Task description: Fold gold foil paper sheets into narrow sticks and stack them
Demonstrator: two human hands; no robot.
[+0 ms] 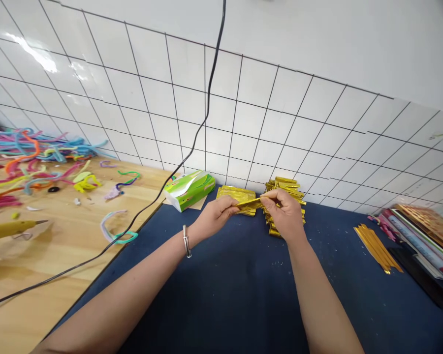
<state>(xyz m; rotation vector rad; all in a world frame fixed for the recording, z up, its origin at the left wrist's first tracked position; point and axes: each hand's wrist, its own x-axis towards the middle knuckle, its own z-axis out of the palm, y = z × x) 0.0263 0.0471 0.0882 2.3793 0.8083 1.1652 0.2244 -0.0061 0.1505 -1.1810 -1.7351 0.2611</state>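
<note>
Left hand (216,216), right hand (286,211): both pinched closed on one gold foil strip (249,202), held level over blue mat (225,285). Behind: one flat foil stack (233,193), one taller foil stack (286,186), one green tissue pack (190,189). Right: one bundle of gold strips (378,248)

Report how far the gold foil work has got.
Looks done: a bundle of thin gold strips lies on the blue mat, at right. In hand: left hand and right hand pinch one gold foil piece. Seemingly left: the gold foil stack behind the hands.
</note>
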